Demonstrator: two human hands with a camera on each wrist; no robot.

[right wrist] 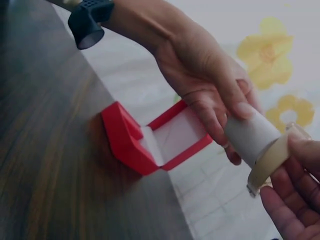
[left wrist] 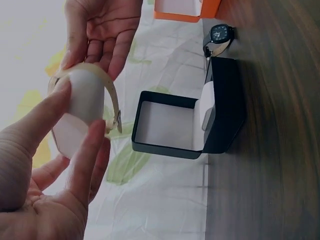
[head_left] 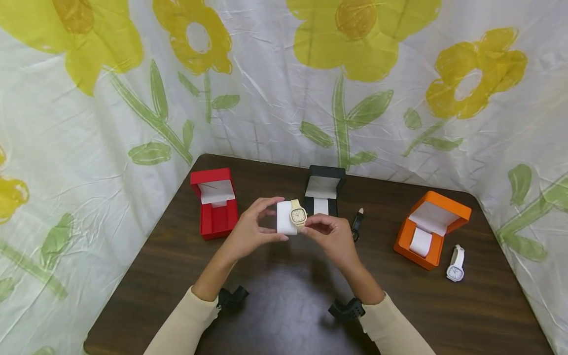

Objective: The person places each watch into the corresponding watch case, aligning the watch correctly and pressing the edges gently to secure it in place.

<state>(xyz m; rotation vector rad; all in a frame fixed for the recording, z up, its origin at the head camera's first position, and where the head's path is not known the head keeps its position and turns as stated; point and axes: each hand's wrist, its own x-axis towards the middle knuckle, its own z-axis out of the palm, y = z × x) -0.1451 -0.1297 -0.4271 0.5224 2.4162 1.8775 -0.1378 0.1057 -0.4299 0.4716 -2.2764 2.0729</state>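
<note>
A white watch cushion (head_left: 286, 219) is held up over the table between both hands. My left hand (head_left: 250, 228) grips it by its left end, thumb below and fingers above. Around the cushion's right end sits a cream-strapped watch (head_left: 299, 216) with a gold-rimmed face. My right hand (head_left: 333, 236) pinches this watch at its edge. In the left wrist view the strap (left wrist: 114, 100) curves round the cushion, its buckle end hanging loose. The right wrist view shows the cushion (right wrist: 252, 137) partly inside the strap loop (right wrist: 272, 162).
An open red box (head_left: 219, 222) without a cushion stands at left. Open black box (head_left: 326, 177) and orange box (head_left: 426, 231) hold white cushions. A black watch (head_left: 357, 224) lies beside the black box; a white watch (head_left: 455, 264) lies right of the orange one. A flowered curtain (head_left: 266, 98) hangs behind.
</note>
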